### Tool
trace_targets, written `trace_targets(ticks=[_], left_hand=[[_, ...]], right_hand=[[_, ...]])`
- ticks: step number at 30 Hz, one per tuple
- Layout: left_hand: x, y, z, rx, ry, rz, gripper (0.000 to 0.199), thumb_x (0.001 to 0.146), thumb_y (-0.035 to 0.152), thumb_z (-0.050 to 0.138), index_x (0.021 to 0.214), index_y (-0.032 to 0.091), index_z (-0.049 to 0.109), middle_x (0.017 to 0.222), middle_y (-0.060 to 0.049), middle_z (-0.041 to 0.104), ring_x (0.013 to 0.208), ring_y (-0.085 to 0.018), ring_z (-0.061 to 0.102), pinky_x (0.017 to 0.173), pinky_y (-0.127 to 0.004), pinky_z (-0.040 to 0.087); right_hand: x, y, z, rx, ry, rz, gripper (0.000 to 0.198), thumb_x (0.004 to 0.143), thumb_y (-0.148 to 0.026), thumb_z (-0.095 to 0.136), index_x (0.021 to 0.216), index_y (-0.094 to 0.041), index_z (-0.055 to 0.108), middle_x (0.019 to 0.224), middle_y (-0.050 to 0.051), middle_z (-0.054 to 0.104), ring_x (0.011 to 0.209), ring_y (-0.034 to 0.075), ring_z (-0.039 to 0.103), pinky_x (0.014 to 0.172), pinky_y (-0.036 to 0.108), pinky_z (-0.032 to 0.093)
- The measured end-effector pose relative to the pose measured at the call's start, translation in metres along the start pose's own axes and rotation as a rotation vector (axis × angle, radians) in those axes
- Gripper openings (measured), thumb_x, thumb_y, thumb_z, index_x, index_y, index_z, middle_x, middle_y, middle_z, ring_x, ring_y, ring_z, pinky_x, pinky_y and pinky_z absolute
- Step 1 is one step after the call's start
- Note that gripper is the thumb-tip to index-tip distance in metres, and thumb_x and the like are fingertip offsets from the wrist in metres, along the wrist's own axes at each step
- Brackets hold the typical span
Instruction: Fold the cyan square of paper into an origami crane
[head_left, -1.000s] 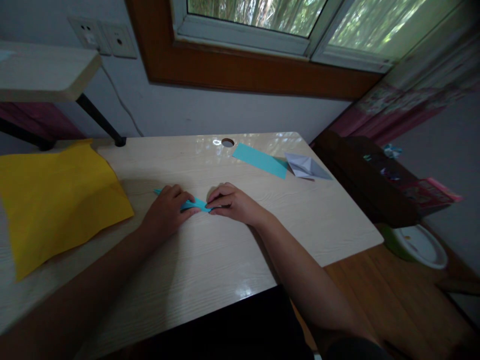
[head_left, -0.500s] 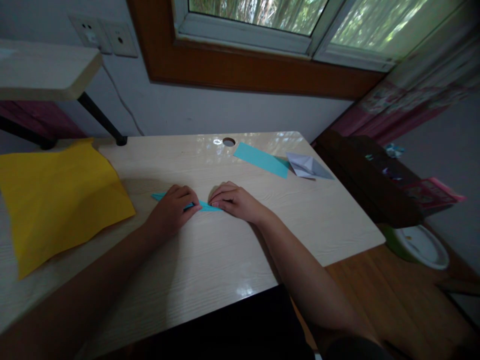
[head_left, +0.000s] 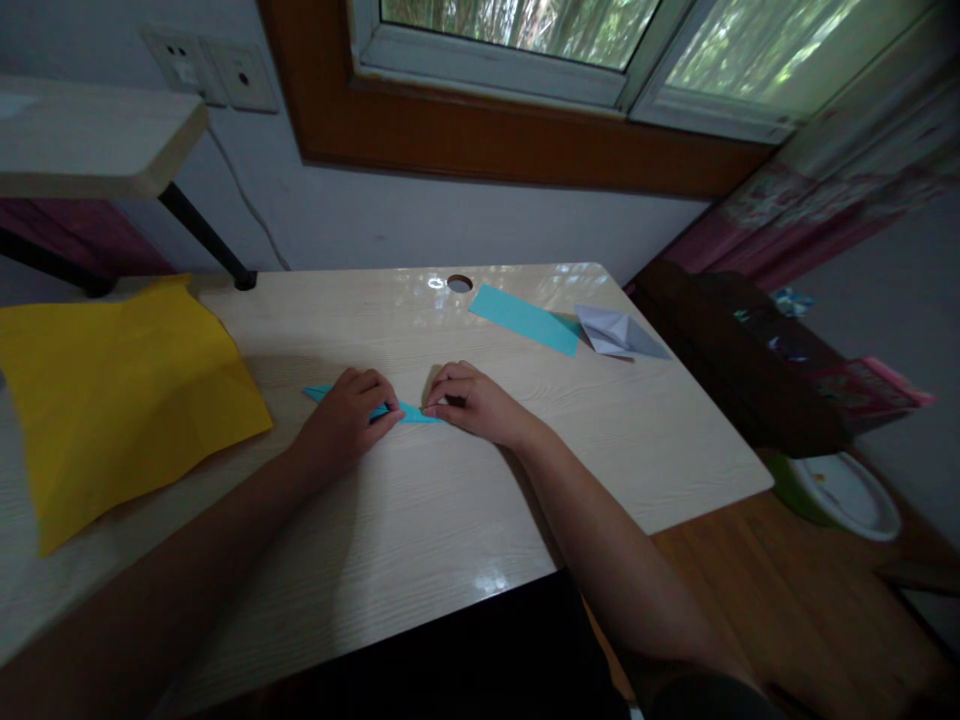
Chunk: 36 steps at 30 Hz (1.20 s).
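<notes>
A narrow folded piece of blue paper (head_left: 414, 412) lies low over the table, its pointed left end showing beyond my left hand (head_left: 355, 412). That hand is closed on the paper's middle, thumb and fingers pinching it. At the paper's right end is my right hand (head_left: 474, 402), with the thumb and fingertips closed on the edge. Part of the folds is hidden beneath both hands.
The pale table (head_left: 442, 520) carries a large yellow sheet (head_left: 135, 400) at left. Toward the back right lie a blue paper strip (head_left: 525, 318) and a folded white paper boat (head_left: 616, 330). A cable hole (head_left: 460, 284) is near the wall. A raised shelf (head_left: 97, 140) stands at left.
The fingers of my right hand have lifted and curled a little, with the thumb still at the paper's right end. My left hand and the paper stay nearly in place.
</notes>
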<state>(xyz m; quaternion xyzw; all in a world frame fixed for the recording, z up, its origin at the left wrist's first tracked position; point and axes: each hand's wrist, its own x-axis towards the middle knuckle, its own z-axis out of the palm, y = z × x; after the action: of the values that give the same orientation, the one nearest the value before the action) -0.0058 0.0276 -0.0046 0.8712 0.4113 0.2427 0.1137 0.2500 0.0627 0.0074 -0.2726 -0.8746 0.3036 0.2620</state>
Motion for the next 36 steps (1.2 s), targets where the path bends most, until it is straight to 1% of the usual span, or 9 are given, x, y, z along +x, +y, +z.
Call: trace_targets(ticks=[3, 7, 12, 18, 21, 23, 27, 31, 36], left_hand=[[0.0000, 0.0006, -0.0001, 0.012, 0.002, 0.007, 0.009, 0.096, 0.028, 0.064, 0.091, 0.020, 0.063, 0.098, -0.005, 0.065, 0.093, -0.024, 0.057, 0.088, -0.043, 0.044], [-0.0002, 0.0023, -0.0001, 0.022, 0.010, 0.000, 0.009, 0.095, 0.028, 0.064, 0.092, 0.020, 0.063, 0.098, -0.006, 0.065, 0.093, -0.024, 0.056, 0.088, -0.042, 0.044], [-0.0007, 0.0050, -0.0016, 0.059, 0.020, -0.009, 0.006, 0.096, 0.025, 0.064, 0.098, 0.021, 0.066, 0.100, -0.007, 0.066, 0.096, -0.026, 0.057, 0.090, -0.044, 0.046], [-0.0041, 0.0033, -0.0019, 0.138, 0.122, -0.013, 0.013, 0.098, 0.024, 0.061, 0.106, 0.022, 0.071, 0.111, -0.009, 0.068, 0.107, -0.028, 0.057, 0.098, -0.047, 0.048], [-0.0058, 0.0023, -0.0019, 0.171, 0.098, 0.037, 0.017, 0.099, 0.024, 0.059, 0.108, 0.023, 0.074, 0.116, -0.008, 0.069, 0.114, -0.028, 0.056, 0.100, -0.047, 0.049], [-0.0068, 0.0023, -0.0022, 0.193, 0.074, 0.055, 0.020, 0.100, 0.027, 0.059, 0.113, 0.023, 0.074, 0.119, -0.007, 0.070, 0.117, -0.028, 0.056, 0.102, -0.047, 0.048], [-0.0084, 0.0035, -0.0025, 0.244, 0.064, 0.084, 0.026, 0.100, 0.034, 0.061, 0.121, 0.023, 0.071, 0.123, -0.006, 0.071, 0.120, -0.028, 0.057, 0.104, -0.048, 0.047], [-0.0087, 0.0068, -0.0034, 0.306, 0.039, 0.097, 0.027, 0.101, 0.027, 0.058, 0.126, 0.022, 0.068, 0.123, -0.006, 0.072, 0.116, -0.029, 0.059, 0.104, -0.049, 0.047], [-0.0085, 0.0099, -0.0046, 0.383, 0.018, 0.108, 0.034, 0.100, 0.019, 0.055, 0.133, 0.022, 0.065, 0.132, -0.008, 0.069, 0.116, -0.032, 0.061, 0.102, -0.052, 0.048]], right_hand=[[-0.0005, 0.0009, 0.0010, -0.009, 0.001, -0.003, 0.007, 0.095, -0.029, 0.069, 0.092, -0.023, 0.072, 0.095, 0.003, 0.068, 0.097, 0.018, 0.062, 0.095, 0.037, 0.046], [-0.0008, 0.0041, 0.0036, -0.036, 0.017, -0.028, 0.011, 0.092, -0.032, 0.074, 0.091, -0.022, 0.071, 0.094, 0.003, 0.067, 0.096, 0.019, 0.061, 0.094, 0.036, 0.044], [-0.0002, 0.0052, 0.0046, -0.056, -0.005, -0.031, 0.009, 0.090, -0.029, 0.077, 0.089, -0.022, 0.072, 0.092, 0.002, 0.067, 0.095, 0.018, 0.060, 0.093, 0.035, 0.043], [-0.0002, 0.0010, 0.0043, -0.062, -0.007, -0.010, 0.009, 0.089, -0.028, 0.078, 0.092, -0.022, 0.073, 0.094, 0.003, 0.068, 0.098, 0.019, 0.060, 0.093, 0.034, 0.044], [-0.0004, -0.0005, 0.0050, -0.074, 0.007, -0.010, 0.016, 0.089, -0.029, 0.077, 0.103, -0.022, 0.073, 0.098, 0.004, 0.068, 0.100, 0.020, 0.060, 0.094, 0.035, 0.044], [-0.0006, -0.0001, 0.0058, -0.081, 0.016, -0.028, 0.018, 0.092, -0.028, 0.074, 0.109, -0.022, 0.073, 0.100, 0.005, 0.068, 0.100, 0.020, 0.060, 0.094, 0.035, 0.046], [-0.0013, 0.0032, 0.0075, -0.103, 0.041, -0.030, 0.016, 0.098, -0.025, 0.065, 0.109, -0.020, 0.075, 0.096, 0.006, 0.066, 0.093, 0.018, 0.060, 0.088, 0.033, 0.049], [-0.0019, 0.0044, 0.0080, -0.157, 0.062, -0.018, 0.017, 0.099, -0.027, 0.063, 0.107, -0.019, 0.077, 0.094, 0.006, 0.065, 0.089, 0.017, 0.060, 0.082, 0.031, 0.049], [-0.0027, 0.0010, 0.0075, -0.286, 0.081, -0.058, 0.021, 0.100, -0.029, 0.061, 0.108, -0.017, 0.077, 0.091, 0.007, 0.064, 0.086, 0.018, 0.058, 0.080, 0.031, 0.048]])
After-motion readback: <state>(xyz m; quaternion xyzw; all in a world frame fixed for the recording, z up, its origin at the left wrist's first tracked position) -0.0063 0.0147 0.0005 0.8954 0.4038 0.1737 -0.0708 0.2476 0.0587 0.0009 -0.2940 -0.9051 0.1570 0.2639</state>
